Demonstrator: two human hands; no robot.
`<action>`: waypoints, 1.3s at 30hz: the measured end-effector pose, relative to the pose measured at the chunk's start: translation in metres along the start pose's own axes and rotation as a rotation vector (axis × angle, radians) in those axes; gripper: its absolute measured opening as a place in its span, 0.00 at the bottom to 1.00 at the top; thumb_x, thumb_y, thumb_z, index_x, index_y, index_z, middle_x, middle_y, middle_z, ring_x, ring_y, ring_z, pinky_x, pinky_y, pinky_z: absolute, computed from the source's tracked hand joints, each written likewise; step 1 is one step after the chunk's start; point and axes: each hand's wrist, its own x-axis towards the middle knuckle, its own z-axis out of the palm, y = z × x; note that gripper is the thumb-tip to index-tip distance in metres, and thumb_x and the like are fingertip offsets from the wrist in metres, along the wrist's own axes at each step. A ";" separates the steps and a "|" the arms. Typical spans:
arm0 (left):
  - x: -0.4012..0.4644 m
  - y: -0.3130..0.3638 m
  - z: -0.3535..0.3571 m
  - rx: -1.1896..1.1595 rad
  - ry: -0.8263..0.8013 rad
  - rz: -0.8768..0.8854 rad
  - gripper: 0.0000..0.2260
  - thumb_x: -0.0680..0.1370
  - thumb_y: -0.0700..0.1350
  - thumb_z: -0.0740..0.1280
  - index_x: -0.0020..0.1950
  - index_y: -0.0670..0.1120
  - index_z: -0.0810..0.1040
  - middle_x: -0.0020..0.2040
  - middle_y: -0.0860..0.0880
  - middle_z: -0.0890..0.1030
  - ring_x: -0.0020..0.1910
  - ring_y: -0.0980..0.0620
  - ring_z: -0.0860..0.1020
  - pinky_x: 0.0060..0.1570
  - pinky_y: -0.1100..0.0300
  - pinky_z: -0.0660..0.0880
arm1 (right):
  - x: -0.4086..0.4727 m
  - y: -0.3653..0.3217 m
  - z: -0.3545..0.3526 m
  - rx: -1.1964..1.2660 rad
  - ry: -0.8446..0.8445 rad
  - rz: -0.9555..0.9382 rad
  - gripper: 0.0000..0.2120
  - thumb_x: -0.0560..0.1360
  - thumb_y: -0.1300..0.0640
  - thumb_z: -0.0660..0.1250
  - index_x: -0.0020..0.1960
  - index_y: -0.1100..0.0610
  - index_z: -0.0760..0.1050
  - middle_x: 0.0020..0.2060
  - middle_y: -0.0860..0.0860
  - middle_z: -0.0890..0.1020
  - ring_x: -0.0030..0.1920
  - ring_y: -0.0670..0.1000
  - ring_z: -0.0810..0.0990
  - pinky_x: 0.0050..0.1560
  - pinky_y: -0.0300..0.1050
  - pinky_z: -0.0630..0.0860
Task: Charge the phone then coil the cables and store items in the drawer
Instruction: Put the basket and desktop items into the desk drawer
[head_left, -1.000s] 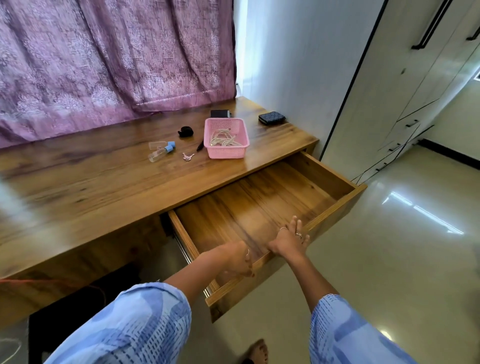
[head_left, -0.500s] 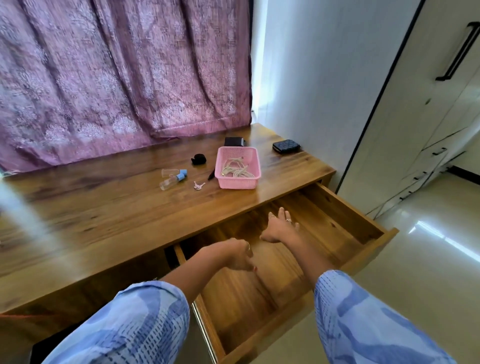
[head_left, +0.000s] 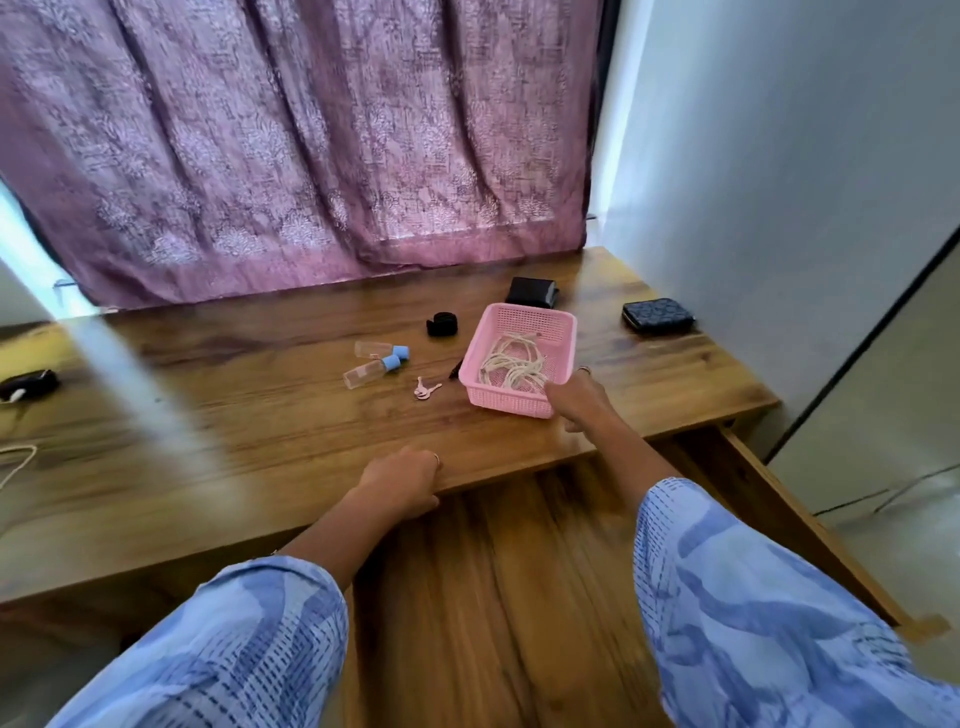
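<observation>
We are reaching our right hand (head_left: 576, 402), fingers loose, holding nothing, at the pink perforated plastic basket (head_left: 540, 325) near the wooden bench's (head_left: 234, 431) front-right edge; it's probably light, rigid, best gripped by the rim. Left hand (head_left: 402, 480) is curling over the front edge.

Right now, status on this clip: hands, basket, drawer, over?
Left hand curled at the desk edge, holding nothing visible. Right hand at the pink basket near corner, grip unclear. Cables inside basket. Drawer open, nothing stored.

Pink basket (head_left: 521, 402), cream cables (head_left: 511, 366), blue-patterned sleeves (head_left: 753, 613), mauve floral curtain (head_left: 311, 145).
</observation>
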 end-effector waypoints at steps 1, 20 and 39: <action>0.002 0.000 0.003 0.015 -0.001 -0.017 0.20 0.74 0.49 0.68 0.65 0.50 0.72 0.64 0.48 0.75 0.61 0.48 0.73 0.58 0.52 0.73 | 0.006 -0.001 0.000 0.049 0.004 0.006 0.22 0.76 0.54 0.61 0.66 0.62 0.65 0.62 0.60 0.73 0.55 0.60 0.77 0.44 0.52 0.81; -0.005 -0.020 0.007 -0.062 -0.147 -0.165 0.27 0.79 0.37 0.55 0.76 0.54 0.56 0.77 0.49 0.57 0.74 0.47 0.60 0.72 0.55 0.56 | -0.012 0.024 -0.059 0.266 -0.154 -0.097 0.21 0.74 0.69 0.63 0.64 0.56 0.66 0.55 0.58 0.78 0.44 0.58 0.84 0.43 0.57 0.82; -0.046 -0.088 0.022 -0.179 -0.013 -0.244 0.27 0.77 0.34 0.56 0.76 0.49 0.59 0.77 0.49 0.58 0.74 0.47 0.61 0.71 0.59 0.56 | -0.123 0.121 0.006 -0.207 -0.821 -0.170 0.20 0.73 0.69 0.65 0.63 0.60 0.66 0.46 0.54 0.79 0.35 0.46 0.83 0.32 0.37 0.78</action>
